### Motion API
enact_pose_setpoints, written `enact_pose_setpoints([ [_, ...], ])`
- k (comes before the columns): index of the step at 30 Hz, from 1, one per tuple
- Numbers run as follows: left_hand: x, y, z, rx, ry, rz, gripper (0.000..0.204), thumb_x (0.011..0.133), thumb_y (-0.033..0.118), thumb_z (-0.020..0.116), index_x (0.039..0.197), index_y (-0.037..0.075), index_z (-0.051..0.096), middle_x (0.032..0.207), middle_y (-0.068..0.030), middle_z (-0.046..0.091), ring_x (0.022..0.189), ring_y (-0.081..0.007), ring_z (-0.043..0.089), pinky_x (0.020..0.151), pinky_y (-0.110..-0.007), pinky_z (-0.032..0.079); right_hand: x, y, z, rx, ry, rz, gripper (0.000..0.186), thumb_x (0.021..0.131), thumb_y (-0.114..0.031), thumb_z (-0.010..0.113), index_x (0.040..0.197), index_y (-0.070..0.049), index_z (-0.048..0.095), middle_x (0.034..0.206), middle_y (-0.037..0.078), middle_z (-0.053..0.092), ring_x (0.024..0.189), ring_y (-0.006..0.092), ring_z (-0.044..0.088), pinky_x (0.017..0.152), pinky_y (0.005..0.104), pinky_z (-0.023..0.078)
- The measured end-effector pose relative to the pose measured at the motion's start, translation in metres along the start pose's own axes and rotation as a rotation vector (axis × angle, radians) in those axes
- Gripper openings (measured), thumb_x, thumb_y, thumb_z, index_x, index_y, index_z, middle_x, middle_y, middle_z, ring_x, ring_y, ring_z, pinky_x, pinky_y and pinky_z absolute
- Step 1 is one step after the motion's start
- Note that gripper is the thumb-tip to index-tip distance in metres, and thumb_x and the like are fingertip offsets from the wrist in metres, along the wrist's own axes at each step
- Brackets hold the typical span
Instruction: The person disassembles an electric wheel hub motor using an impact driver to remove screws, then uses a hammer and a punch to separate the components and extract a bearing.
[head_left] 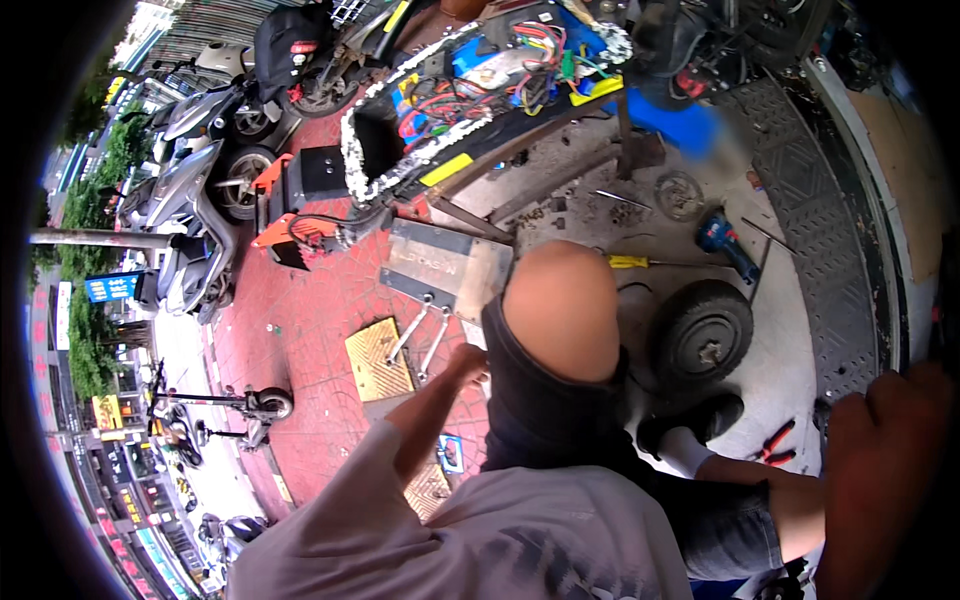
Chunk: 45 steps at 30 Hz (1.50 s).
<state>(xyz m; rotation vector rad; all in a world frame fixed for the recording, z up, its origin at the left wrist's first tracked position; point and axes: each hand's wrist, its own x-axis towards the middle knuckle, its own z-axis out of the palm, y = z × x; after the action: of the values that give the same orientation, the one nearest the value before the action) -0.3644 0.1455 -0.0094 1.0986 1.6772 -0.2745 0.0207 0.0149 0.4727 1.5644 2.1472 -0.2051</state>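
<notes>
The left hand point(468, 367) hung near the right edge of the red pavement point(305, 365), fingers seemingly curled; whether it gripped anything could not be told. Two wrenches point(434, 346) lay just beside it, to its left, long axes slanting from upper right to lower left, upper ends at the lower edge of one plate point(430, 262); one wrench reached over the right edge of a yellow tile point(375, 362). The right hand point(885, 430) was well apart, dark, its grip impossible to tell. On the grey floor point(778, 345) lay one yellow screwdriver point(628, 262), one drill point(728, 245), one black-tyred wheel point(702, 332) and one pair of pliers point(778, 443)
</notes>
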Motion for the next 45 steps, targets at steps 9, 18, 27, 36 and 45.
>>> enact_pose_setpoints([
  [9,-0.017,0.09,-0.109,0.108,0.028,0.765,0.035,0.099,0.032,0.059,0.109,0.002,0.074,0.08,-0.0047,0.067,0.064,-0.0132,0.061,0.053,-0.031,0.048,-0.013,0.077,0.02,0.332,-0.035,0.281,0.029,0.088,-0.026,0.075,0.106,-0.003,0.071,0.101,0.015,0.07,0.111,0.0344,0.063,0.096,0.0455,0.048],
  [18,-0.223,0.353,-0.044,-0.402,0.122,1.178,0.027,0.103,0.025,0.061,0.108,0.003,0.075,0.087,-0.0023,0.071,0.068,-0.01,0.061,0.059,-0.026,0.047,0.043,0.052,0.369,1.699,0.769,1.225,0.04,0.09,-0.033,0.076,0.107,0.003,0.075,0.083,0.013,0.074,0.077,0.0204,0.07,0.073,0.0343,0.054],
  [27,-0.035,0.312,0.229,0.371,-0.031,0.777,0.086,0.084,0.062,0.074,0.142,0.0,0.06,0.144,-0.0249,0.06,0.129,-0.0369,0.062,0.108,-0.041,0.047,0.104,0.006,0.477,1.591,0.18,1.418,0.057,0.092,-0.056,0.069,0.111,-0.003,0.075,0.089,0.013,0.073,0.082,0.0272,0.07,0.069,0.0444,0.054],
  [36,-0.042,0.312,0.268,0.137,-0.302,0.613,0.071,0.088,0.049,0.071,0.139,0.0,0.062,0.137,-0.0192,0.066,0.124,-0.0311,0.063,0.103,-0.037,0.05,0.077,0.028,0.448,1.531,0.289,1.424,0.094,0.087,-0.082,0.053,0.136,-0.003,0.067,0.136,0.03,0.064,0.132,0.044,0.058,0.112,0.0489,0.044],
  [45,-0.131,0.317,0.301,-0.203,-1.192,0.274,0.049,0.103,0.034,0.05,0.138,0.002,0.061,0.137,-0.0188,0.067,0.116,-0.0316,0.069,0.096,-0.045,0.056,0.009,0.039,0.479,2.138,0.858,1.498,0.094,0.091,-0.073,0.066,0.131,0.012,0.064,0.123,0.019,0.072,0.107,0.028,0.069,0.096,0.0388,0.054],
])
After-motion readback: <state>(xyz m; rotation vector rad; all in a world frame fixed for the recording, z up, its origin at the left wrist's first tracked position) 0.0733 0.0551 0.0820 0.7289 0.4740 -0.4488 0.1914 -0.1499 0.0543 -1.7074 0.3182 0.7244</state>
